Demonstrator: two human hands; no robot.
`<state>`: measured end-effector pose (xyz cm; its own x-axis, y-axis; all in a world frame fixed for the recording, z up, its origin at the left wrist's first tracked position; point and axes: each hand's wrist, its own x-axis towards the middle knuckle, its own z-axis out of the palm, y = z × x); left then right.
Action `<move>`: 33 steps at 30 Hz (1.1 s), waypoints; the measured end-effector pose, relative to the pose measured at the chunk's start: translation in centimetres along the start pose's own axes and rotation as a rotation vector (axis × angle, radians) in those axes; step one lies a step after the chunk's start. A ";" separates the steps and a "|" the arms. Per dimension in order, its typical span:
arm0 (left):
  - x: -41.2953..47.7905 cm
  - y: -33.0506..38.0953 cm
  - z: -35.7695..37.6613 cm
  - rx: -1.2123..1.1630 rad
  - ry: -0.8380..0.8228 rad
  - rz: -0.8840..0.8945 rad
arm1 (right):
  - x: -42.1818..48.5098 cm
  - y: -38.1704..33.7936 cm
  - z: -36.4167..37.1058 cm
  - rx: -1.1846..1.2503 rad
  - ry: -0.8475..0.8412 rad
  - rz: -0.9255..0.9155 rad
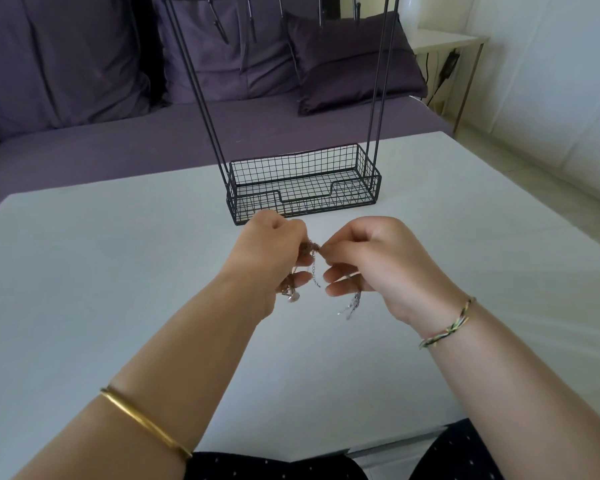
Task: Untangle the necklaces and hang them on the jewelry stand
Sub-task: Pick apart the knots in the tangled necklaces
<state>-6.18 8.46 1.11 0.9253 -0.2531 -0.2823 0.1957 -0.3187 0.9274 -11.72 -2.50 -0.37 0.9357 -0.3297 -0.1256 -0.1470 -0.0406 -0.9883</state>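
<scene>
A knot of thin tangled necklaces (311,250) hangs between my two hands above the white table (118,271). My left hand (274,251) pinches the clump from the left, and a small pendant (292,296) dangles below its fingers. My right hand (371,258) pinches a chain from the right, with a silver strand (352,304) hanging under it. The black wire jewelry stand (302,188) rises just behind my hands; its basket base holds nothing, and its hooks (250,22) show at the top edge.
A purple sofa (118,133) with cushions runs behind the table. A small side table (444,43) with a cable stands at the back right by the white wall. My lap in dark dotted fabric (274,465) shows at the table's near edge.
</scene>
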 end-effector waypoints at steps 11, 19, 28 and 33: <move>-0.3 -0.4 0.3 0.103 -0.170 -0.044 | 0.4 0.2 -0.2 0.042 0.096 -0.085; -0.1 -0.1 0.1 0.047 -0.015 0.004 | 0.6 0.5 -0.5 -0.149 0.088 -0.098; -0.1 0.1 0.5 -0.161 0.050 -0.008 | 0.4 0.5 0.5 -0.106 0.085 -0.107; -0.2 -0.3 0.2 0.188 0.064 0.147 | 0.3 0.6 -0.1 -0.079 0.084 -0.141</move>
<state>-6.52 8.44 0.90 0.9594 -0.2523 -0.1262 -0.0006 -0.4492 0.8934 -11.54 -2.69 -1.00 0.9191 -0.3932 0.0243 -0.0444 -0.1647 -0.9853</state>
